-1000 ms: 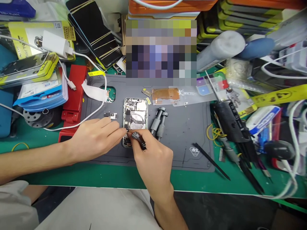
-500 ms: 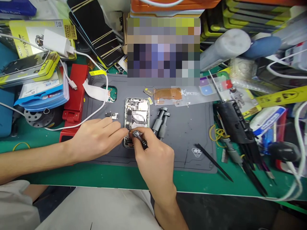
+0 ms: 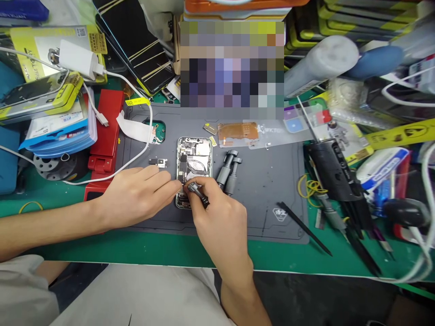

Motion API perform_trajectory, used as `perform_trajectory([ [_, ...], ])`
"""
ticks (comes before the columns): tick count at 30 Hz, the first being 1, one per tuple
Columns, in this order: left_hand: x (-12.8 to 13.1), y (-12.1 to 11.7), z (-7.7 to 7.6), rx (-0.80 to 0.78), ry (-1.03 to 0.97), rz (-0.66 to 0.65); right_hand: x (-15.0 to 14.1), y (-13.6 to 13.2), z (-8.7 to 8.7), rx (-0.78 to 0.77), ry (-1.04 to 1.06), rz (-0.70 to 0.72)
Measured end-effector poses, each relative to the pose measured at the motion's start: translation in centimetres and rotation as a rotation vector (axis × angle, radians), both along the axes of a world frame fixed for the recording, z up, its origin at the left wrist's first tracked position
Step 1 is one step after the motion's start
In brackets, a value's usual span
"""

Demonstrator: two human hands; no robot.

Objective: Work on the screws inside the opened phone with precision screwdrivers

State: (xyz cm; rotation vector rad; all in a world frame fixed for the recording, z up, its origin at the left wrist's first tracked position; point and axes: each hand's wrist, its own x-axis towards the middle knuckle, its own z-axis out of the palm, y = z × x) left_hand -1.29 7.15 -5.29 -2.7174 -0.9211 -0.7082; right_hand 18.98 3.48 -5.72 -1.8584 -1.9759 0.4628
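Note:
An opened smartphone point(image 3: 195, 158) lies on the grey mat with its inner boards and parts showing. Across its lower half, my right hand point(image 3: 219, 217) is closed round a small dark screwdriver point(image 3: 198, 194) whose round end points up and to the left; its tip is hidden. From the left comes my left hand point(image 3: 142, 194), its fingers pressed together and the fingertips at the phone's lower left, close to the right fingertips. Whatever they pinch is too small or covered to make out. A small metal-plated part point(image 3: 158, 162) lies just above my left hand.
Two more screwdrivers point(image 3: 228, 170) lie right of the phone. An orange flex sheet point(image 3: 238, 134) is behind it on the mat point(image 3: 265, 181). A black pry stick point(image 3: 304, 228) and a black tool holder point(image 3: 335, 170) are at right. A white cable point(image 3: 136, 158) loops at left.
The view has shifted very slightly. Both hands stay at the phone in nearly the same pose, and the screwdriver remains in my right hand.

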Motion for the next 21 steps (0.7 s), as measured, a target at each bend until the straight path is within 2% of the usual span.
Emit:
perform_trajectory([
  [9, 0.1, 0.1, 0.0, -0.005, 0.005, 0.000, 0.1, 0.1, 0.1, -0.017, 0.051, -0.009],
  [15, 0.0, 0.0, -0.1, -0.003, 0.010, -0.039, 0.6, -0.2, 0.3, -0.059, 0.312, -0.051],
  [19, 0.2, 0.0, 0.0, -0.010, 0.054, -0.161, 1.8, -1.2, 0.3, 0.080, 0.474, -0.157],
  [21, 0.4, 0.1, 0.1, -0.020, 0.106, -0.166, 2.7, -1.4, 0.1, 0.205, 0.522, -0.210],
])
